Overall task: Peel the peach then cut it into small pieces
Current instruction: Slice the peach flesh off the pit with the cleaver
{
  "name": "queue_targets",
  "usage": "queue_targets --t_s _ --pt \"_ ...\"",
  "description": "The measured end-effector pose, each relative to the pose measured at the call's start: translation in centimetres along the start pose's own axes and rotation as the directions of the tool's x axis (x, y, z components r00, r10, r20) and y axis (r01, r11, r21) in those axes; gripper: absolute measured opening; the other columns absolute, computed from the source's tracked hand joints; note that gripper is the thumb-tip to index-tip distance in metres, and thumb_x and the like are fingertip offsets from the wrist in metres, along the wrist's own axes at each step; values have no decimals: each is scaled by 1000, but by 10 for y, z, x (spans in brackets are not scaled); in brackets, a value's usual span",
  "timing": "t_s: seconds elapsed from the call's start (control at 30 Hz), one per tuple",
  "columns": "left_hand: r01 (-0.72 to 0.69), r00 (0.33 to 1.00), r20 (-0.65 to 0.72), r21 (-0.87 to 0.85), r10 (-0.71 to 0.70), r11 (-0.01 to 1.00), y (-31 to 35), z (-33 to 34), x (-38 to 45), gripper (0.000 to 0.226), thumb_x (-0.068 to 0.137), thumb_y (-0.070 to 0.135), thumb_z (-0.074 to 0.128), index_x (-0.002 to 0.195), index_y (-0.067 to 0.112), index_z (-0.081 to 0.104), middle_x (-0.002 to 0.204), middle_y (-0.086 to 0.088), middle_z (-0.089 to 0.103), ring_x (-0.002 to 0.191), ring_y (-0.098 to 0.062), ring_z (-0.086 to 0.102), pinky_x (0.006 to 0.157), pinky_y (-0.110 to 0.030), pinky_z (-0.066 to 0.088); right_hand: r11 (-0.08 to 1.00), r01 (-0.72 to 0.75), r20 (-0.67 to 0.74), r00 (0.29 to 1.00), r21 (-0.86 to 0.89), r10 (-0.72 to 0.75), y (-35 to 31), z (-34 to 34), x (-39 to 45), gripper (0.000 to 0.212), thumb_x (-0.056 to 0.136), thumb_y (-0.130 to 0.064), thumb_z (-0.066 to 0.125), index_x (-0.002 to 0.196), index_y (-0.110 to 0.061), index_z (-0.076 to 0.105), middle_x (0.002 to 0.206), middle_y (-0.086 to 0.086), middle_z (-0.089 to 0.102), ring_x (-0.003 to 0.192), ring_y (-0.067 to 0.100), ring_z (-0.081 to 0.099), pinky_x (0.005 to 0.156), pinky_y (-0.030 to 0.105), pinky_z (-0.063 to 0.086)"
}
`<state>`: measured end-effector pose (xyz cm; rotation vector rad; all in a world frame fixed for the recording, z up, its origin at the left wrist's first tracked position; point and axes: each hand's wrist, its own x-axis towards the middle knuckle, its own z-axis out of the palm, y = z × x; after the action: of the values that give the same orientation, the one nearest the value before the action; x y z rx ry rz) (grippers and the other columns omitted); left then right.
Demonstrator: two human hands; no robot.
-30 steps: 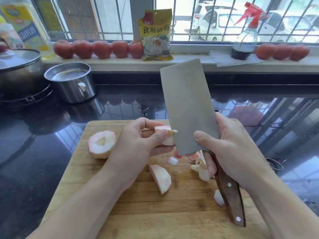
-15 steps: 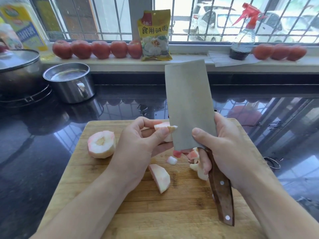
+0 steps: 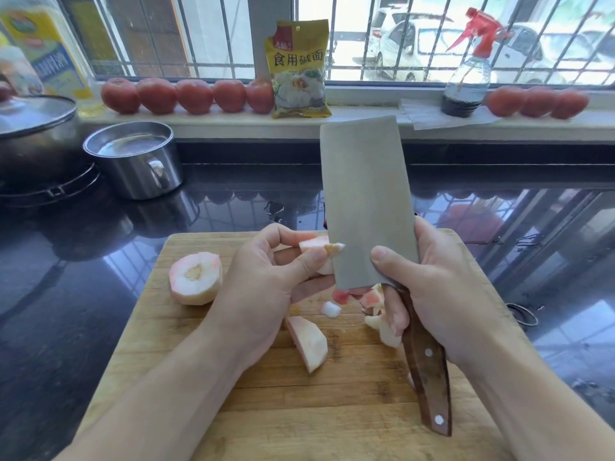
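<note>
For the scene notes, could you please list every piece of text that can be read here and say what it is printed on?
"食用碱面": large dark characters across the yellow packet leaning against the window on the sill.
Small print in the red corner patch of that packet: too small to read.
Blue and yellow label of the big bottle at the far left: blurred, not readable.
Spray bottle, cleaver, metal pot: no text visible.

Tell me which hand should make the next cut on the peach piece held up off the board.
Right. The right hand already grips the cleaver, its blade against the peach piece pinched in the left hand.
</note>
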<state>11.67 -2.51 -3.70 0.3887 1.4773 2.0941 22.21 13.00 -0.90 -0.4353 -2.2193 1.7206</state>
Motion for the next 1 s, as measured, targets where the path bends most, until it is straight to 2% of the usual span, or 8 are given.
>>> queue_targets --t_s 0.17,0.23,0.43,0.6,0.7,0.77,0.9,1.0 --pt "-20 999 46 78 16 997 -4 7 -6 32 82 9 72 110 0 58 101 -17 79 93 -36 78 85 -45 63 999 50 -25 998 -9 -50 -2 2 0 19 103 -11 53 115 -25 57 48 15 57 34 24 48 44 25 49" --pt "-34 999 9 71 34 997 -3 8 -4 30 84 9 72 110 2 60 100 -16 79 94 -33 78 82 -40 63 998 42 -30 999 47 -40 1 1 2 18 103 -12 53 113 -26 58 54 24 58 34 24 47 44 25 47" --pt "-42 995 -100 -114 30 993 11 -6 6 22 93 3 64 114 4 59 113 -22 75 103 -38 75 84 -41 64 993 60 -69 996 103 -53 6 -9 4 20 102 -13 55 116 -27 58 67 22 65 36 25 47 42 34 46" --pt "157 986 94 -287 -135 945 15 -11 5 32 95 8 61 125 10 69 104 -18 75 103 -38 75 82 -40 65 972 61 -84 996 225 -43 3 -20 7 20 102 -9 54 113 -25 61 73 33 60 35 22 41 40 33 40" --pt "175 976 152 -140 -154 974 16 -9 3 38 88 15 67 125 19 74 94 -12 72 80 -24 72 62 -26 60 981 91 1 996 170 -93 4 -20 5 24 101 -13 55 115 -32 61 78 19 70 34 22 44 42 32 42" --pt "151 980 137 -15 -147 988 14 -9 2 41 86 18 70 128 20 68 85 -11 69 66 -21 63 53 -24 51 987 113 59 991 110 -120 4 -19 4 28 100 -16 57 113 -40 63 84 22 71 35 27 46 44 36 44" --pt "146 978 141 75 -155 986 12 -10 3 31 82 22 72 112 16 66 70 -8 61 56 -19 57 49 -23 44 983 121 121 983 141 -139 6 -14 4 28 101 -7 55 117 -29 60 96 21 71 33 29 42 35 30 40" --pt "175 965 188 62 -184 983 11 -11 3 41 84 17 73 124 10 68 75 -7 63 60 -16 56 54 -22 45 986 125 118 983 108 -137 9 -14 6 28 101 -7 56 114 -31 62 86 37 62 33 33 41 35 31 40"
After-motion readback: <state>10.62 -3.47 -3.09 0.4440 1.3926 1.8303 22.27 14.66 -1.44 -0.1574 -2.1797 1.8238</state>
